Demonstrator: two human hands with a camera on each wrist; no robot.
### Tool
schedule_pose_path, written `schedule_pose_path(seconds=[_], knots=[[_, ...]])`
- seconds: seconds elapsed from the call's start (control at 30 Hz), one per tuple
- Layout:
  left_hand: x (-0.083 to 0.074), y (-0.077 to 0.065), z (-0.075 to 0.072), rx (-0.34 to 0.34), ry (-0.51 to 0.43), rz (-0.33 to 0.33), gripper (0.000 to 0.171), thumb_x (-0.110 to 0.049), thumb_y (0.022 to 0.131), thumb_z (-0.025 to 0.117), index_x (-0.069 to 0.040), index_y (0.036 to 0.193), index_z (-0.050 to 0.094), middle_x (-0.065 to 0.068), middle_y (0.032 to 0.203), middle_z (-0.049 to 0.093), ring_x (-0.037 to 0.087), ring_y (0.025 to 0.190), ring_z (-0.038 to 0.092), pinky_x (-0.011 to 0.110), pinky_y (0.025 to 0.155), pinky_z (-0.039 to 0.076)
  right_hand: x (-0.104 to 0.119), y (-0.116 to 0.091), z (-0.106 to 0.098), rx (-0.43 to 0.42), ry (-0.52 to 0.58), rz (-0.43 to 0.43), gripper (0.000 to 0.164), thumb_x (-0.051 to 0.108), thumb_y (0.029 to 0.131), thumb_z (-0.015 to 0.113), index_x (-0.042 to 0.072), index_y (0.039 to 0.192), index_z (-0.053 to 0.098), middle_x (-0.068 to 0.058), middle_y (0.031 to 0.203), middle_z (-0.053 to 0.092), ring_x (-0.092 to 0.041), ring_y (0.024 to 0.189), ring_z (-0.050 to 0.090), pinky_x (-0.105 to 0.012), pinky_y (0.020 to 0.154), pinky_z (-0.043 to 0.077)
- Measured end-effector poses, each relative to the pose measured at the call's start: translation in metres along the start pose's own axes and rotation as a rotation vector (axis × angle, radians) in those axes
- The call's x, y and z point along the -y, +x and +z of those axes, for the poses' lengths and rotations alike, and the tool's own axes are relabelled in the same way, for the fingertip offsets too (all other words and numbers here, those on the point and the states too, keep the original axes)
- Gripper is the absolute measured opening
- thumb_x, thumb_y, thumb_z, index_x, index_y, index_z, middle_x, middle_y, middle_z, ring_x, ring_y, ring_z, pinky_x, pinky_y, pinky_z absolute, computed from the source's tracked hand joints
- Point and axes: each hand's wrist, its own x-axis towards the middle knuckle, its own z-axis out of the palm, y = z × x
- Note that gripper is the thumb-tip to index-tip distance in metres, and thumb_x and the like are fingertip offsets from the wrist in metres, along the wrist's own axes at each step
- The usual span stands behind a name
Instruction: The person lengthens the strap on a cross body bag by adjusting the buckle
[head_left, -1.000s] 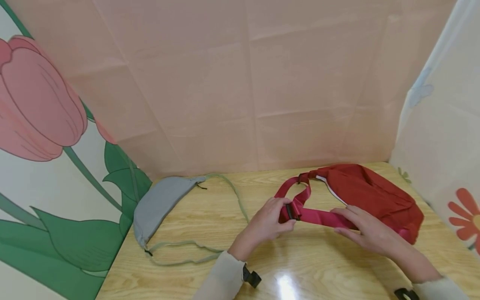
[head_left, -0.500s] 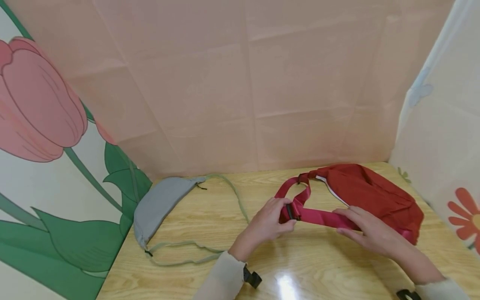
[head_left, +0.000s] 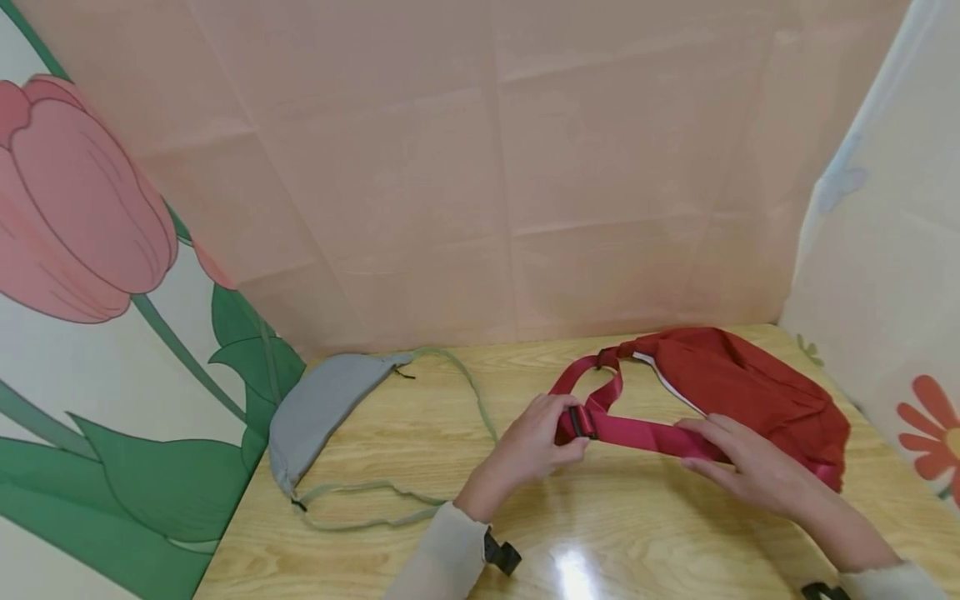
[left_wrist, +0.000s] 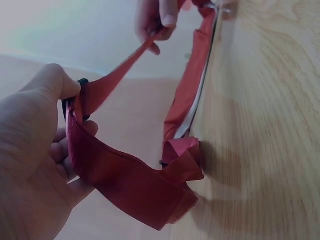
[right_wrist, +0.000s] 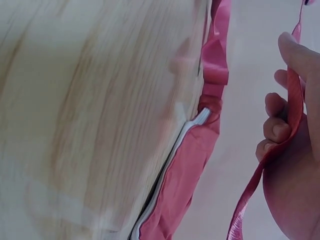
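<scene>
A red waist bag (head_left: 742, 383) with a white-edged zip lies at the right of the table, its strap raised toward the person. The left hand (head_left: 528, 442) pinches the black strap buckle (head_left: 582, 422) between thumb and fingers; in the left wrist view a loop of strap (left_wrist: 135, 192) hangs below that buckle. Farther right, the right hand (head_left: 753, 467) grips the crimson strap (head_left: 645, 435), which runs fairly straight between both hands. In the right wrist view the strap passes across the palm, under the thumb, with the fingers (right_wrist: 275, 127) curled beside it.
A grey waist bag (head_left: 322, 412) lies at the table's left, its thin greenish strap (head_left: 375, 486) looping toward the left forearm. A peach sheet (head_left: 480, 183) backs the wooden table (head_left: 360, 567). Flower-printed sheets (head_left: 135, 367) stand at both sides.
The right hand has slid slightly right and down along the strap. The buckle has turned a little in the left hand, which has shifted slightly left. Both bags lie as before.
</scene>
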Motion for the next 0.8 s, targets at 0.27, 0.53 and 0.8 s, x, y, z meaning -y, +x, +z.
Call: schedule_pose_path(seconds=[0.27,0.53,0.8], knots=[[0.0009,0.0001,0.0,0.003,0.01,0.023,0.045,-0.034,0.095,0.07,-0.019,0.134,0.053,-0.004,0.121,0.056,0.006,0.104,0.048,0.017,0.083,0.048,-0.0023,-0.0033,-0.0017,0.013,-0.029,0.023,0.051,0.029,0.078,0.088,0.021,0.123,0.066,0.012,0.102,0.059,-0.004,0.088,0.054,-0.017,0.075,0.045],[0.0008,-0.0002,-0.0006,0.007,0.025,0.028,0.045,-0.034,0.095,0.07,-0.019,0.134,0.053,-0.004,0.121,0.057,0.006,0.105,0.048,0.017,0.083,0.047,-0.0029,-0.0031,-0.0005,0.01,-0.029,0.016,0.051,0.029,0.078,0.089,0.022,0.123,0.066,0.014,0.1,0.058,-0.003,0.087,0.052,-0.019,0.073,0.045],[0.0008,-0.0012,-0.0024,0.029,0.01,0.033,0.045,-0.033,0.094,0.07,-0.02,0.134,0.052,-0.005,0.122,0.056,0.006,0.106,0.048,0.018,0.083,0.048,-0.0021,-0.0024,0.0005,-0.005,-0.022,-0.005,0.052,0.026,0.077,0.089,0.021,0.123,0.066,0.017,0.097,0.054,-0.001,0.086,0.051,-0.012,0.075,0.041]])
